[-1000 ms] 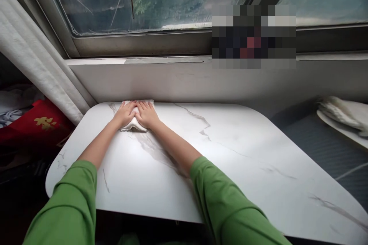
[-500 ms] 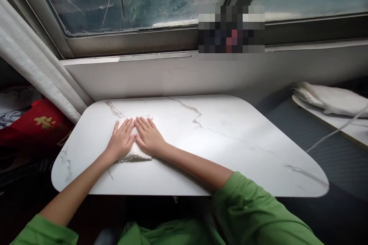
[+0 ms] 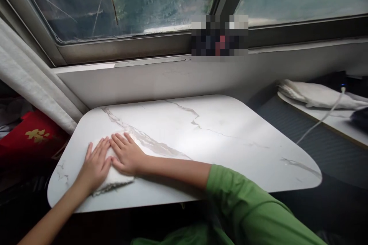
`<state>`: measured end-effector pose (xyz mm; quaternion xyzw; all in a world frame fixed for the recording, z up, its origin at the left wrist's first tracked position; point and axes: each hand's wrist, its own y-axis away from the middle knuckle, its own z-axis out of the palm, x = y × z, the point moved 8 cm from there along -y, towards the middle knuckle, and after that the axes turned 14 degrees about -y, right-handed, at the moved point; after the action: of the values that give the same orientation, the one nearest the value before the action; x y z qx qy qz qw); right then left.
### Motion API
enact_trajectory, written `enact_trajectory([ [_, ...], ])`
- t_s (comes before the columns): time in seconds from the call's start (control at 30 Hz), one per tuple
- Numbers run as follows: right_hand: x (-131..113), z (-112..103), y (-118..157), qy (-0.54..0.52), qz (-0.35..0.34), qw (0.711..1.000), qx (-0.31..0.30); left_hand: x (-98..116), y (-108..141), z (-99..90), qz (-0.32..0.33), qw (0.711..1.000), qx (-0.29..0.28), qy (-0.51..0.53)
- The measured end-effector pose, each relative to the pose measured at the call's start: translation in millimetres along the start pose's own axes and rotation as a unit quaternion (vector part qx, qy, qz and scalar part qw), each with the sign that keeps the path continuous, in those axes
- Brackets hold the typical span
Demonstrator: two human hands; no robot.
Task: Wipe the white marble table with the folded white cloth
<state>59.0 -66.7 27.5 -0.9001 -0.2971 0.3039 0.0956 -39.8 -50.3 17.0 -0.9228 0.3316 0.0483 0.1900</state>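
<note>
A folded white cloth [image 3: 119, 180] lies on the left part of a white marble-patterned table [image 3: 224, 168]. My left hand [image 3: 96, 166] rests flat on the cloth's left side, fingers stretched forward. Beside it my right hand [image 3: 128, 155] presses flat on the cloth, its fingers pointing forward and left. The fingertips of both hands nearly meet. Most of the cloth is hidden under the palms; its near edge, frayed or ruffled, shows below them.
A window frame [image 3: 126, 48] and sill run behind the table. White curtain [image 3: 37, 80] and a red bag with gold print [image 3: 37, 134] are at left. At right, a fish-shaped object [image 3: 316, 93] lies on a white board near a white cable [image 3: 322, 118].
Both hands have slid the cloth left and nearer to me across the tabletop, uncovering a grey-brown vein in the table's pattern. The camera view has shifted slightly.
</note>
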Motion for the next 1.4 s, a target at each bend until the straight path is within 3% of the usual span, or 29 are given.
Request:
enact_trajectory([
  [0.2,52.3,17.4,-112.5,0.029,0.064,0.996,0.047,-107.6,-82.1,45.2,-0.031,0.996,-0.049,0.067],
  [0.27,65.8,19.3,-135.7,0.028,0.062,0.997,0.037,-126.1,-101.9,53.5,-0.055,0.995,-0.054,0.068],
  [0.37,78.5,17.7,-149.5,0.022,0.066,0.997,0.042,-131.7,-113.6,57.5,-0.061,0.995,-0.049,0.059],
  [0.57,73.6,17.8,-138.6,0.03,0.057,0.997,0.048,-117.4,-100.8,49.3,-0.064,0.996,-0.042,0.042],
  [0.7,57.9,13.8,-112.7,0.033,0.052,0.997,0.039,-97.5,-80.3,40.6,-0.071,0.996,-0.044,0.035],
  [0.83,23.9,11.7,-58.6,0.026,0.035,0.999,0.022,-55.6,-35.6,20.4,-0.057,0.998,-0.028,0.019],
  [1.0,-33.2,12.5,22.5,-0.003,0.009,1.0,0.022,11.8,40.9,-23.0,-0.01,1.0,0.007,-0.005],
  [1.1,-58.7,21.1,42.5,-0.021,-0.004,1.0,0.012,20.3,70.1,-34.6,0.001,1.0,0.001,-0.008],
  [1.17,-66.2,30.3,34.1,-0.022,0.0,1.0,0.01,4.7,74.6,-29.6,0.017,1.0,-0.026,-0.001],
  [1.23,-64.8,38.9,8.7,-0.018,0.011,1.0,0.022,-26.4,66.2,-15.6,0.024,0.997,-0.072,0.008],
  [1.33,-45.0,46.9,-49.0,-0.016,0.033,0.998,0.041,-87.5,32.0,10.4,-0.016,0.991,-0.131,0.004],
  [1.4,-21.9,48.3,-87.8,-0.021,0.048,0.998,0.035,-120.3,-0.9,25.2,-0.046,0.989,-0.141,0.001],
])
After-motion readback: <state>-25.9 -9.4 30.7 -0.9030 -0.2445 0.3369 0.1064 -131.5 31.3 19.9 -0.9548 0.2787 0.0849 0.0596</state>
